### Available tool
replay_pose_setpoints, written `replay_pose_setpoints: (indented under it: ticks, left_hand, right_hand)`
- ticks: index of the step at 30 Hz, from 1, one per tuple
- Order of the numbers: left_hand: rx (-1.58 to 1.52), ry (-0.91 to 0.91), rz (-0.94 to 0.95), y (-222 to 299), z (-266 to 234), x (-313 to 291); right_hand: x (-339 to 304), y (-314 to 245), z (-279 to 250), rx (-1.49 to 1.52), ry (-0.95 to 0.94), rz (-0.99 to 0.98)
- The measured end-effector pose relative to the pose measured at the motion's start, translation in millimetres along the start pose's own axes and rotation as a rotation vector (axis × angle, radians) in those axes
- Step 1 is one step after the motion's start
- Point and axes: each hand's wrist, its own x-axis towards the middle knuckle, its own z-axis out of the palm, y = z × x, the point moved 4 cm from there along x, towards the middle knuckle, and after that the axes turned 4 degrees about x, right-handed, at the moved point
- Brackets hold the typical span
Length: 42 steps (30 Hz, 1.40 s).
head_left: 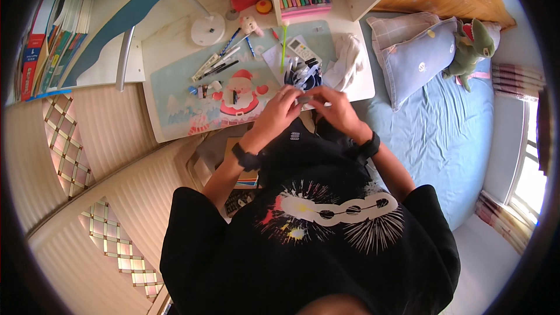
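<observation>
Close to the desk's front edge, my left hand (pixel 281 108) and my right hand (pixel 337 111) meet with fingertips pinched together. Between them is a small grey object (pixel 304 99), too small to name. Just beyond my fingers sits a dark blue and clear, crumpled bundle (pixel 303 74), partly hidden by the hands. To its right lies a bunched white cloth (pixel 348 63). A white remote control (pixel 304 50) and a green stick-like pen (pixel 284 46) are behind the bundle. Both wrists wear black bands.
Several pens (pixel 219 64) and small pieces (pixel 205 90) lie left on the desk mat (pixel 175 105). A lamp base (pixel 207 29), a plush toy (pixel 251 25) and a pink marker box (pixel 306 9) stand behind. A bed (pixel 431 140) is on the right, bookshelves at left.
</observation>
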Motion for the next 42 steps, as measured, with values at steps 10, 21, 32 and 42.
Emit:
replay_pose_setpoints:
  ticks: [10, 21, 32, 42]
  left_hand:
    - [0.100, 0.225, -0.332, -76.9, -56.0, -23.7]
    - [0.187, 0.317, -0.535, -104.7, -64.8, -99.9]
    - [0.074, 0.320, -0.555, -115.0, -63.8, -100.7]
    - [0.149, 0.258, -0.551, -118.8, -60.9, -106.3]
  right_hand:
    - [13.9, 104.3, -45.5, -0.167, 0.160, 0.125]
    - [39.0, 129.6, -21.4, -0.267, -0.039, 0.160]
    - [51.1, 129.6, -16.5, -0.317, -0.163, 0.193]
    - [38.8, 126.1, -25.6, -0.358, 0.046, 0.046]
